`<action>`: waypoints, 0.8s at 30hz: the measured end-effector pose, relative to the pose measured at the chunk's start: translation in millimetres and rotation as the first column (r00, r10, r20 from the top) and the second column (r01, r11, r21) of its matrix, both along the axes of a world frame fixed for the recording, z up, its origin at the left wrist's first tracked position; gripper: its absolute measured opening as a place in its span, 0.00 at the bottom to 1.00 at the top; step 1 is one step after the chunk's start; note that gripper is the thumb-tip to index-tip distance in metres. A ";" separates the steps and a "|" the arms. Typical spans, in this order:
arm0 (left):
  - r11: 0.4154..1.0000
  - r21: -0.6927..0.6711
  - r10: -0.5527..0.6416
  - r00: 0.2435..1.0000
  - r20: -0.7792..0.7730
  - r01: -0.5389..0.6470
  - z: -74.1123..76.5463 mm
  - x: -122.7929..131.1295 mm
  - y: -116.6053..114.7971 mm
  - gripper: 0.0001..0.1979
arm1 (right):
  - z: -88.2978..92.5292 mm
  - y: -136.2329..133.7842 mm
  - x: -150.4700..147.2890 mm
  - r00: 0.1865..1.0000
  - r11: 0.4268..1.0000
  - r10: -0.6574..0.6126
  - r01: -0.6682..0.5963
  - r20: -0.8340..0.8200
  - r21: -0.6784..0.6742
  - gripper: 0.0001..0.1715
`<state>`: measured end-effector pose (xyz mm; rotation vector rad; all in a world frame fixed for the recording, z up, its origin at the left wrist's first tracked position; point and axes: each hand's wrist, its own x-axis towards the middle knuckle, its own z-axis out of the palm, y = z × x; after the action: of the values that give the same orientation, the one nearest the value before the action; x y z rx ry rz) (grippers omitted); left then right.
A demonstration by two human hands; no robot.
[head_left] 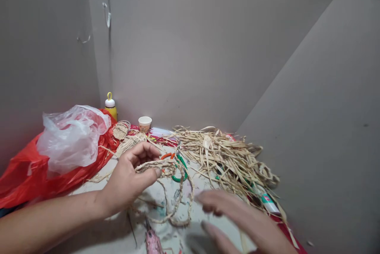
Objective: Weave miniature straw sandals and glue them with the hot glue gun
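Note:
Looped strands of braided straw cord (191,190) lie between the thumb and fingers of my left hand (130,175). The cord's loops hang to the right and down onto the white tabletop (114,222). Apart from the cord, at the lower right, is my right hand (234,214), slightly blurred, its thumb and fingers spread with nothing between them. Scissors with green handles (184,167) rest just behind the held cord, beside an orange-handled tool (168,155) that is partly hidden. Near the front edge lies a pink-handled tool (152,242) with a dark pointed tip.
Dry straw (225,155) is heaped at the right, by a small bottle (269,203). A red plastic bag (22,175) and a clear bag (71,139) fill the left. Behind stand a paper cup (145,124), yellow bottle (111,108) and cord coils (130,142). Grey partitions (190,56) enclose the table.

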<state>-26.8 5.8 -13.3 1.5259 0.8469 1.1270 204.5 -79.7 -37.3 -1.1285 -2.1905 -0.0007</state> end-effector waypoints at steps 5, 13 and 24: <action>0.998 0.056 -0.027 0.999 0.032 0.026 5.9 -5.6 -9.0 0.09 | 34.7 23.5 -22.6 0.969 0.999 0.011 0.002 -0.245 0.053 0.23; 0.991 0.124 -0.043 0.999 0.013 0.041 7.6 -8.4 -14.4 0.11 | 30.2 50.7 -49.1 0.841 0.970 0.239 -0.231 -0.485 0.077 0.12; 0.981 0.158 -0.106 0.994 -0.027 0.109 -2.8 -4.2 -12.3 0.12 | 20.3 53.3 -46.5 0.798 0.953 0.271 -0.301 -0.538 0.033 0.14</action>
<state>-31.1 -6.5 -16.2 1.6953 0.6911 1.1250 158.0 -26.3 -17.0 -0.6942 -1.8254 0.4597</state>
